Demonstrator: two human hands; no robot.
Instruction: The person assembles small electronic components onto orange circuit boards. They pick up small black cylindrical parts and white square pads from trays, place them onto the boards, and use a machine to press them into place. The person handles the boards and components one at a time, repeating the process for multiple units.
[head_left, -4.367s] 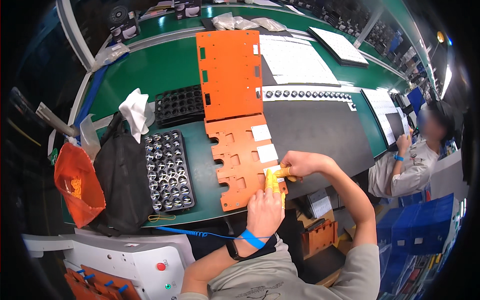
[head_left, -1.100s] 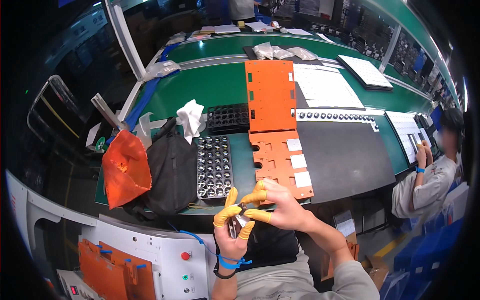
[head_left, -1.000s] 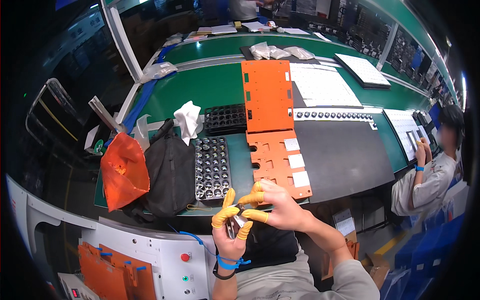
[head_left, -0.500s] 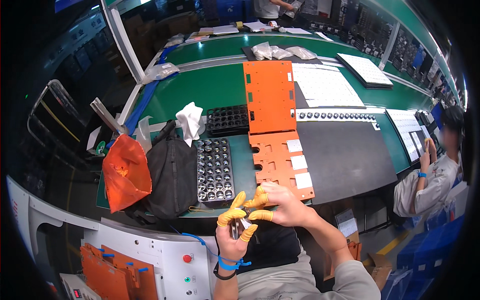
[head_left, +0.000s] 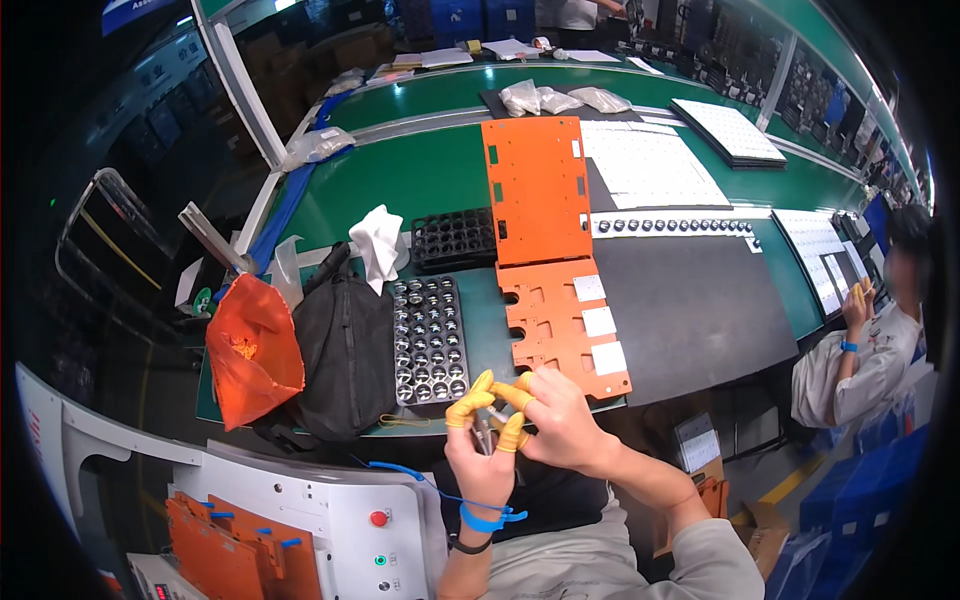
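My left hand (head_left: 482,462), in yellow finger cots with a blue strap at the wrist, pinches a small shiny metallic piece (head_left: 485,436). Its exact kind is hidden by the fingers. My right hand (head_left: 560,420) also wears yellow finger cots, and its closed fingers meet the left fingertips at the piece's upper end. Whatever sits between the right fingers cannot be made out. Both hands are just off the bench's front edge. Beyond them lies a black tray (head_left: 430,340) with rows of round, glossy lens-like parts. An orange hinged fixture (head_left: 550,330) stands opened out beside it.
A black bag (head_left: 345,350) and an orange bag (head_left: 255,350) are at the left. Another dark tray (head_left: 453,240) sits behind. On the right are a black mat (head_left: 690,310), a white strip (head_left: 680,226) of round parts and white sheets (head_left: 655,170). A co-worker (head_left: 860,350) works at far right.
My left hand has shifted slightly right and up, and its wrist has turned. The right fingers have drawn in against the left fingertips, covering more of the piece.
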